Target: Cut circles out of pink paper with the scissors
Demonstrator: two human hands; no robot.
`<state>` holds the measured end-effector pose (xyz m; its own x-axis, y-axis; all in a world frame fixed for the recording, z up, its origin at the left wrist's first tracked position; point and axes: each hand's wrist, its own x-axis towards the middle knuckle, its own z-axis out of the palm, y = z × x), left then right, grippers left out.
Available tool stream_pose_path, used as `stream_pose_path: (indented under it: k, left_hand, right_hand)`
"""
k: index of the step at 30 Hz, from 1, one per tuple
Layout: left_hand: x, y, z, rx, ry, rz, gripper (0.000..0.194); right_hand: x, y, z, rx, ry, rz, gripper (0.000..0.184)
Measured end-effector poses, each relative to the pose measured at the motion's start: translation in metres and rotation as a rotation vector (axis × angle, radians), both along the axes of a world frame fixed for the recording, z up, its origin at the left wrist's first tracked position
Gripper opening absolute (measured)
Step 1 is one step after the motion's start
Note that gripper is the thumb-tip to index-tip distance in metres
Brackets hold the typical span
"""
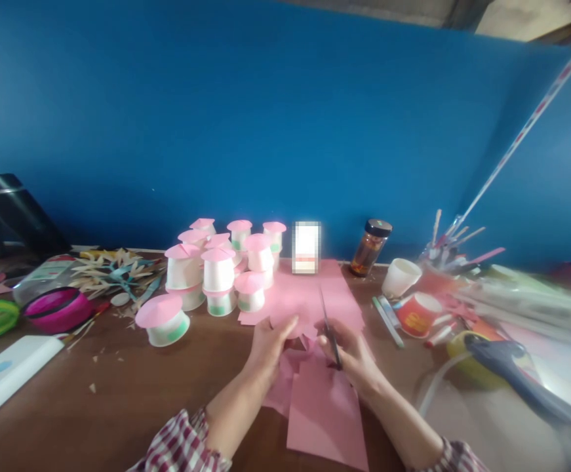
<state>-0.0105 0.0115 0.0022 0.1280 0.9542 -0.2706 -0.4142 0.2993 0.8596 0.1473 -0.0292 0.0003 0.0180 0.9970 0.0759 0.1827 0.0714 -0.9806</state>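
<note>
Showing two hands at the near edge of the spread pink sheets (334,295), the view lets us begin with the grip. We see the right hand (351,354) grasping dark scissors (332,337), whose blade points away over these sheets. The left hand (268,344) appears to pinch a pink paper piece (307,342) just beside the scissors, at the near edge of the sheets; pink against pink, we cannot tell its outline, nor how far the blades are parted. We judge the left fingers to be most at risk, since they sit close to the blade. A cut might also stray into the spread sheets, because they lie directly beneath. Nearer us than the sheets, a narrow pink sheet (327,419) could slide if a forearm brushes it. To the left of the sheets we find white cups with pink tops (167,321); some stand stacked, so a swinging elbow could topple them. To the right of the sheets, we note markers (388,320) that a knock could roll, and beyond these a red cup (417,316).
</note>
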Motion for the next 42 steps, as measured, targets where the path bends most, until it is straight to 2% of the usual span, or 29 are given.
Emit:
stream_pose_path:
  k: [7,16,22,28,32,42]
  left_hand:
    - [-0.001,-0.002,0.001,0.021,0.034,-0.009,0.029]
    - [0.000,0.000,0.002,0.010,0.027,0.033,0.034]
    - [0.000,-0.002,0.006,0.009,0.038,-0.010,0.028]
    - [-0.001,-0.001,0.000,0.025,0.037,-0.041,0.031]
    - [0.000,0.001,-0.003,0.020,0.041,0.004,0.031]
    - [0.001,-0.002,0.009,0.007,0.038,0.042,0.027]
  right_hand:
    - [-0.002,0.001,-0.007,-0.034,0.009,0.066,0.040]
    - [-0.002,0.000,-0.005,-0.035,0.022,0.074,0.041]
    - [-0.003,0.000,-0.005,-0.059,0.073,0.071,0.041]
    - [-0.003,-0.001,-0.003,-0.067,0.081,0.066,0.042]
    - [-0.003,-0.001,-0.003,-0.066,0.079,0.059,0.042]
    - [-0.003,-0.004,0.003,-0.128,0.115,0.106,0.044]
